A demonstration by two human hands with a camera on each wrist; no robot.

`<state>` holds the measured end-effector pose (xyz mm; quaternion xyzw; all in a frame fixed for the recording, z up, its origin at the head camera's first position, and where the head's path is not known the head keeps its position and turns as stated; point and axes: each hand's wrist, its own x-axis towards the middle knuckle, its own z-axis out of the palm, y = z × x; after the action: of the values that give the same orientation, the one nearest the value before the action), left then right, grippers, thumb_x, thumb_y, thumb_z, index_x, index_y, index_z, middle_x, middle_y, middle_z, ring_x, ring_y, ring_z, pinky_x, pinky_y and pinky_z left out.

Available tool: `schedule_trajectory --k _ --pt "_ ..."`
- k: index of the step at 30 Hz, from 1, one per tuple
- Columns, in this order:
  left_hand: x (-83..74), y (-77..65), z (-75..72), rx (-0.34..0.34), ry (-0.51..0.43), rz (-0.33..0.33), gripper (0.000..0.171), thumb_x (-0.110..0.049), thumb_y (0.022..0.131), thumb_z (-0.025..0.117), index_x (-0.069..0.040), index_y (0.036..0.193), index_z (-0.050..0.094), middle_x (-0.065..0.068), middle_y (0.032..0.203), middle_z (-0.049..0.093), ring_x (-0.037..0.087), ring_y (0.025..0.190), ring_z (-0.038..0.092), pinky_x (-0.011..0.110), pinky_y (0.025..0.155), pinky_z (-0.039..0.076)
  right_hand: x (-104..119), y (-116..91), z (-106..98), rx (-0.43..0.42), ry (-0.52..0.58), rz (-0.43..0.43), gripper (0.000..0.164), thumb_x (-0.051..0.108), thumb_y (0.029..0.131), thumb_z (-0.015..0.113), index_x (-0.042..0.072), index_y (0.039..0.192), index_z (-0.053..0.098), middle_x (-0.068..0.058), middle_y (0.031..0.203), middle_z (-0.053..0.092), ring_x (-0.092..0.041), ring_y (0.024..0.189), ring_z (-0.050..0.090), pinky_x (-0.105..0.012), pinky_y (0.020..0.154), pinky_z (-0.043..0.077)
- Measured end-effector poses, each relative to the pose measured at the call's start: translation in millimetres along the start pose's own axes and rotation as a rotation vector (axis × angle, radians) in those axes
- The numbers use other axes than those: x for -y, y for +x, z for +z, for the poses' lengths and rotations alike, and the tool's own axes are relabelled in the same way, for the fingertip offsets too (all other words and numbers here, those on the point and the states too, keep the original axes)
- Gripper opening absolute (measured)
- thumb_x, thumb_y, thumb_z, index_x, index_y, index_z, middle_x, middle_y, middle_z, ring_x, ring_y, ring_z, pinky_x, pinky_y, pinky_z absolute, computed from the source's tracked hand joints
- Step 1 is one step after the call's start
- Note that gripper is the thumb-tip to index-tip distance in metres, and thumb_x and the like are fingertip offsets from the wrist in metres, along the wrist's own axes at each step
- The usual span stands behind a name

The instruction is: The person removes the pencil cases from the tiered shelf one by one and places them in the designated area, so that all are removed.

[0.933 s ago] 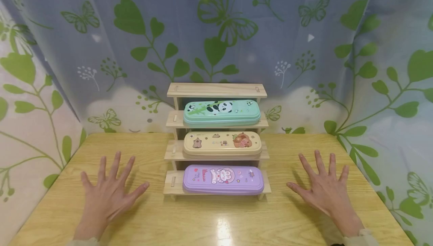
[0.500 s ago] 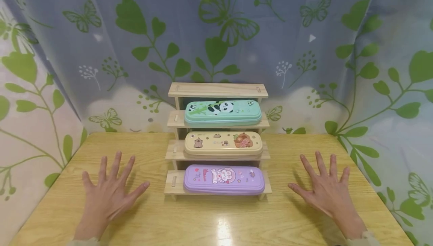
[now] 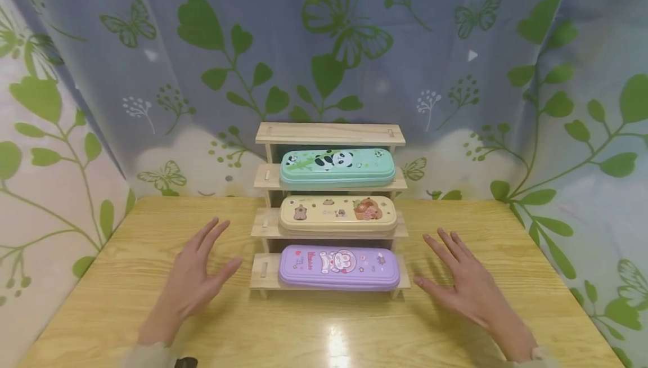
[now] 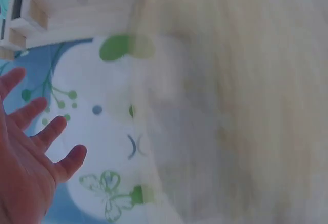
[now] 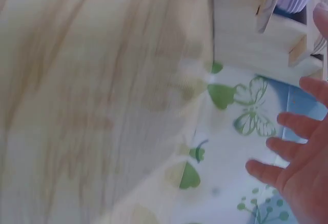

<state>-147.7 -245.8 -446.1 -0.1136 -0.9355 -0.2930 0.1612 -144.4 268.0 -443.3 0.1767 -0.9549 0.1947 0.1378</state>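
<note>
In the head view a stepped wooden rack (image 3: 264, 233) stands mid-table. Three flat oblong cases with rounded ends lie on its steps: a mint one with pandas (image 3: 336, 168), a cream one with small bears (image 3: 336, 214) and, lowest, a purple one with a rabbit (image 3: 339, 268). My left hand (image 3: 194, 278) is left of the rack, fingers extended and thumb toward the lowest step. To the right of the rack is my right hand (image 3: 468, 286), its thumb close to the purple case's end. Both hands hold nothing; both wrist views show the fingers spread.
The rack's top board (image 3: 329, 133) bears no case. Behind the wooden table (image 3: 329, 328) hangs a blue-grey curtain (image 3: 243, 13) printed with leaves and butterflies, continuing along both sides. A dark band (image 3: 186, 362) shows at my left wrist.
Both hands have moved inward toward the rack and turned, with their fingers less widely spread. The head view has shifted slightly; rack and cases stay put.
</note>
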Motion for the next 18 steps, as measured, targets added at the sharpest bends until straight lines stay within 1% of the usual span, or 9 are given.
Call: schedule_trajectory --k 2,5,7,10,13,16,18 --pt "-4.0 5.7 2.9 -0.020 -0.060 0.001 0.070 -0.039 0.096 0.069 -0.023 0.157 0.040 0.019 0.161 0.039 0.051 0.142 0.038 0.078 0.103 0.032 5 1 2 -0.017 0.055 -0.025 0.082 0.044 0.086 0.081 0.025 0.156 0.044 -0.020 0.159 0.043 -0.052 0.141 0.042 -0.077 0.097 0.044" --pt "-8.4 14.5 8.0 -0.020 -0.135 -0.013 0.065 -0.038 0.099 0.067 -0.024 0.156 0.041 0.017 0.159 0.043 0.047 0.144 0.039 0.074 0.109 0.032 12 1 7 -0.030 0.134 -0.057 0.075 0.038 0.085 0.083 0.023 0.151 0.050 -0.018 0.153 0.050 -0.048 0.135 0.050 -0.074 0.095 0.048" --pt "-10.8 20.0 11.6 -0.010 -0.190 -0.028 0.063 -0.038 0.100 0.066 -0.024 0.156 0.042 0.015 0.157 0.045 0.043 0.143 0.042 0.071 0.109 0.035 15 2 10 -0.046 0.171 -0.085 0.072 0.034 0.083 0.085 0.021 0.148 0.055 -0.017 0.147 0.056 -0.044 0.129 0.056 -0.069 0.094 0.051" --pt "-14.5 28.0 17.5 0.014 -0.270 -0.054 0.060 -0.037 0.101 0.064 -0.024 0.155 0.043 0.012 0.157 0.047 0.039 0.140 0.046 0.066 0.109 0.040 18 5 13 -0.070 0.197 -0.127 0.069 0.031 0.080 0.088 0.018 0.142 0.060 -0.012 0.136 0.063 -0.039 0.120 0.063 -0.064 0.091 0.055" --pt "-18.1 35.6 22.8 0.034 -0.324 -0.080 0.056 -0.038 0.102 0.063 -0.024 0.154 0.045 0.010 0.156 0.048 0.039 0.137 0.050 0.065 0.106 0.043 21 7 17 -0.081 0.205 -0.155 0.069 0.028 0.076 0.090 0.016 0.138 0.063 -0.007 0.127 0.067 -0.031 0.111 0.067 -0.053 0.087 0.059" --pt "-21.3 42.8 27.4 0.053 -0.357 -0.102 0.053 -0.039 0.102 0.062 -0.024 0.151 0.048 0.008 0.157 0.048 0.038 0.138 0.051 0.064 0.106 0.045 24 9 20 -0.070 0.221 -0.158 0.069 0.030 0.076 0.091 0.017 0.138 0.064 -0.003 0.123 0.069 -0.026 0.106 0.068 -0.042 0.082 0.060" --pt "-22.4 47.1 30.1 0.070 -0.387 -0.120 0.052 -0.040 0.102 0.062 -0.025 0.150 0.050 0.007 0.157 0.048 0.038 0.138 0.050 0.063 0.106 0.045 25 11 22 -0.046 0.237 -0.146 0.069 0.033 0.077 0.090 0.019 0.139 0.063 -0.003 0.122 0.069 -0.025 0.106 0.067 -0.038 0.081 0.060"
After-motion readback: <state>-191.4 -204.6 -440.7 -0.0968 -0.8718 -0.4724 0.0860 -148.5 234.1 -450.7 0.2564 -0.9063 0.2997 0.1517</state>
